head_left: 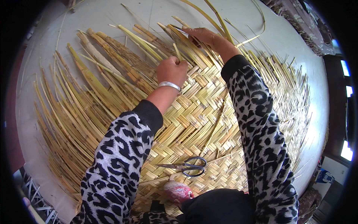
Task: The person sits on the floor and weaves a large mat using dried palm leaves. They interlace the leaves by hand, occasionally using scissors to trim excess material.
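Under my arms spreads a woven reed mat (201,123), its pale yellow strips crossing in a herringbone pattern. Loose reed strips (100,82) fan out from its far and left edges. My left hand (172,71), with a silver bangle at the wrist, is closed in a fist around a short reed strip (177,52) that sticks up from it. Farther right, my right hand (206,37) reaches over the far edge with its fingers curled around the upper part of a reed strip (191,48). Its fingertips are partly hidden.
Scissors (182,166) with dark handles lie on the mat near my body, beside a foot in a pink patterned shoe (178,191). Long curved strips (223,22) arch up behind my right hand. Patterned cloth-covered furniture (298,22) stands at the far right on the pale floor (167,11).
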Motion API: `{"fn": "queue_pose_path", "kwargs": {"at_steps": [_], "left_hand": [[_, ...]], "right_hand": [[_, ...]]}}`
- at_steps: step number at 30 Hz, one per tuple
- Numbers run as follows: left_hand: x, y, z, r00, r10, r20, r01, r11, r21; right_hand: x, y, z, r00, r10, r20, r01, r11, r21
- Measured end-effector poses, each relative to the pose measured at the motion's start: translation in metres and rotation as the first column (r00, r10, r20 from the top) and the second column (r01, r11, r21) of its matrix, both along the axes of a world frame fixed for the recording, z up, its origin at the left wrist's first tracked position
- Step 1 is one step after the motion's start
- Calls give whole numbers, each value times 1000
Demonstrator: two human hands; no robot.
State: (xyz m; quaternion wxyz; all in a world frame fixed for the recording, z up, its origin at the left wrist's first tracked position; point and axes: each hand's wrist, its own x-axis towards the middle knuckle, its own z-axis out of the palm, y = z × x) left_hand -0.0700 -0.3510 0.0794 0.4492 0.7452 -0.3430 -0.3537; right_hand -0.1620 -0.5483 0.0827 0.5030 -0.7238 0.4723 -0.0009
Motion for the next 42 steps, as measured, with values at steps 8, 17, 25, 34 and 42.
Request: {"fn": "queue_pose_path", "kwargs": {"at_steps": [8, 17, 25, 34, 42], "left_hand": [[0, 5, 30, 990, 34, -139, -32, 999, 13], [2, 1, 17, 992, 43, -118, -40, 999, 26], [4, -3, -4, 976, -41, -214, 49, 998, 34], [-22, 35, -29, 698, -337, 631, 370, 925, 85], [-27, 44, -31, 356, -434, 828, 396, 872, 287]], "right_hand": [[-4, 26, 37, 995, 58, 83, -83, 936, 341], [-10, 29, 57, 979, 197, 50, -203, 932, 300], [-15, 43, 59, 987, 149, 52, -152, 986, 61], [-8, 34, 38, 977, 194, -91, -190, 981, 50], [-28, 23, 17, 961, -83, 264, 186, 899, -396]]}}
